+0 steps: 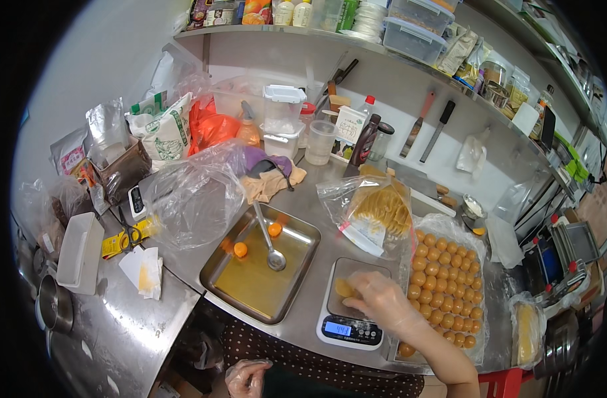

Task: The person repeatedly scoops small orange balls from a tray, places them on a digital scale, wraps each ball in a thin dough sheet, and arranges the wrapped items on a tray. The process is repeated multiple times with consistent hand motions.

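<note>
Thin clear plastic gloves cover both hands. My right hand (pixel 378 298) reaches over the kitchen scale (pixel 353 328), thumb and fingers around a yellow-brown lump of dough (pixel 344 287) on its metal plate. Partly hidden by the fingers, the lump cannot be seen whole. The scale's display is lit. Just right of it, rows of glossy brown balls (pixel 446 283) fill a plastic-lined tray (pixel 475 355). My left hand (pixel 247 378) hangs low before the apron, fingers curled, no object showing in them. Left of the scale, a steel tray (pixel 311 239) holds egg white, two yolks (pixel 275 229) and a spoon (pixel 276 258).
Behind the scale lies an open plastic bag (pixel 383 209) of yellow-brown dough. A crumpled clear bag (pixel 194 199) spreads left of the steel tray. Scissors (pixel 129 234) and a white plastic bin (pixel 80 253) occupy the left counter. A shelf (pixel 303 34) of supplies runs overhead.
</note>
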The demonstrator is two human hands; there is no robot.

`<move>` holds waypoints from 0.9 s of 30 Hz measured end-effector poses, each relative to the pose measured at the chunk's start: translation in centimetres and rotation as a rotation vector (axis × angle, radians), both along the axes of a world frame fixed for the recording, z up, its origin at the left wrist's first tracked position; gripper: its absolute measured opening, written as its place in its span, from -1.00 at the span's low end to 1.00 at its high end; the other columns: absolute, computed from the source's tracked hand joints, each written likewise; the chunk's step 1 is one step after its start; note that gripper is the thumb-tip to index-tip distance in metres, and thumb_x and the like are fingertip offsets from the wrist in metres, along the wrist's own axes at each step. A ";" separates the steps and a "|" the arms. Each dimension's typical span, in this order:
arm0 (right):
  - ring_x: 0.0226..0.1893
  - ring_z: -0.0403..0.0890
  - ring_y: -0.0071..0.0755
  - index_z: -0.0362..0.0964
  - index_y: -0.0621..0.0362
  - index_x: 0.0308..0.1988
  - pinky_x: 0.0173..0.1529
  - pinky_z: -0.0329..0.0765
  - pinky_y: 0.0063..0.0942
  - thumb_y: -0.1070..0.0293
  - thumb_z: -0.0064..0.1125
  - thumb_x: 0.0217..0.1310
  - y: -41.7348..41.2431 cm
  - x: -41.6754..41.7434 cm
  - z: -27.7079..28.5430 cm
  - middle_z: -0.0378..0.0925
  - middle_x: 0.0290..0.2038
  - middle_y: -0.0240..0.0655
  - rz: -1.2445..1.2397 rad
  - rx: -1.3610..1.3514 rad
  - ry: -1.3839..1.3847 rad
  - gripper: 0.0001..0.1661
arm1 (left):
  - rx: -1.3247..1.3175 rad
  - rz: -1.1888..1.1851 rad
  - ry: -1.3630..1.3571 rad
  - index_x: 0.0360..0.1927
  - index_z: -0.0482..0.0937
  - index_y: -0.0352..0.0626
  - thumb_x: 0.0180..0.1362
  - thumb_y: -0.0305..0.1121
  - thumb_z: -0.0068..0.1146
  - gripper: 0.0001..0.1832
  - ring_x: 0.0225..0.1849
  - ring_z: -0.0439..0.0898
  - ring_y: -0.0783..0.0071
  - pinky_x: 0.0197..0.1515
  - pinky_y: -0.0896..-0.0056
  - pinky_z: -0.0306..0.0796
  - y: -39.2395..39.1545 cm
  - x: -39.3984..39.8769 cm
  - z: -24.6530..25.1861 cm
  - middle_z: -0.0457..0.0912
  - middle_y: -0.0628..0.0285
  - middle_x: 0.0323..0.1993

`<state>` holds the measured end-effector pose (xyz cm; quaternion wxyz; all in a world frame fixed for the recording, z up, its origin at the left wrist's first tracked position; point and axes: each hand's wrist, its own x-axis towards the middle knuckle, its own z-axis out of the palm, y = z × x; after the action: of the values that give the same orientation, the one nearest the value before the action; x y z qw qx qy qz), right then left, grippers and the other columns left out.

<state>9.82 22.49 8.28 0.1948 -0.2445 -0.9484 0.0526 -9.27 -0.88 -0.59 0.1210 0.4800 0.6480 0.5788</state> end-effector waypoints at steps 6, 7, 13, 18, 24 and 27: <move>-0.20 0.51 -0.12 0.43 0.26 -0.24 -0.16 0.56 -0.28 0.37 0.29 -0.06 0.2 -1.1 -1.6 0.48 -0.18 -0.20 -0.039 0.082 -0.140 -0.66 | -0.007 0.001 0.006 -0.35 0.60 -0.29 0.07 -0.67 0.08 -0.88 -0.26 0.65 0.24 -0.17 0.36 0.51 0.0 -0.2 0.3 0.68 0.08 -0.30; -0.21 0.51 -0.12 0.43 0.27 -0.27 -0.16 0.57 -0.27 0.38 0.28 -0.05 0.5 -1.2 -1.6 0.48 -0.20 -0.19 -0.038 0.073 -0.142 -0.69 | -0.001 -0.002 0.000 -0.35 0.60 -0.29 0.07 -0.67 0.08 -0.89 -0.26 0.65 0.25 -0.17 0.36 0.51 0.0 -0.2 0.2 0.68 0.08 -0.30; -0.24 0.57 -0.10 0.49 0.26 -0.30 -0.18 0.58 -0.30 0.46 0.23 0.02 2.6 -1.5 -1.1 0.52 -0.28 -0.17 -0.043 -0.206 0.033 -0.83 | 0.024 -0.094 -0.305 -0.21 0.59 -0.31 0.22 -0.52 0.05 -0.87 -0.19 0.64 0.25 -0.10 0.32 0.52 0.9 0.7 0.9 0.65 0.06 -0.21; -0.23 0.61 -0.24 0.52 0.15 -0.17 -0.16 0.58 -0.38 0.50 0.32 -0.03 -4.7 -1.9 1.2 0.57 -0.23 -0.28 0.272 -0.186 0.224 -0.68 | 0.246 -0.441 -1.739 0.18 0.36 -0.30 0.27 -0.36 0.08 -0.57 0.09 0.53 0.19 0.14 0.30 0.44 4.7 3.2 2.1 0.53 0.01 0.04; 0.21 0.37 0.03 0.33 0.29 0.13 0.27 0.32 -0.20 0.51 -0.04 0.24 -14.2 -1.8 -1.9 0.39 0.16 -0.05 0.187 -0.184 0.095 -0.56 | -0.007 -0.649 -1.616 0.30 0.22 -0.26 0.38 -0.01 -0.25 -0.40 0.38 0.17 0.01 0.42 0.04 0.01 4.5 6.2 0.6 0.24 -0.15 0.30; 0.21 0.37 0.01 0.35 0.28 0.11 0.25 0.33 -0.20 0.57 -0.08 0.24 -15.6 -0.5 -0.9 0.40 0.16 -0.05 -0.067 -0.632 0.194 -0.58 | 0.010 -0.673 -1.679 0.30 0.20 -0.28 0.35 -0.18 -0.13 -0.46 0.38 0.18 0.01 0.43 0.04 0.01 3.6 6.7 -0.7 0.22 -0.14 0.31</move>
<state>9.34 6.90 7.35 0.2006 -0.3178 -0.8536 0.3608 -2.57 2.72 -1.29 0.7149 0.0643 0.1693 0.6754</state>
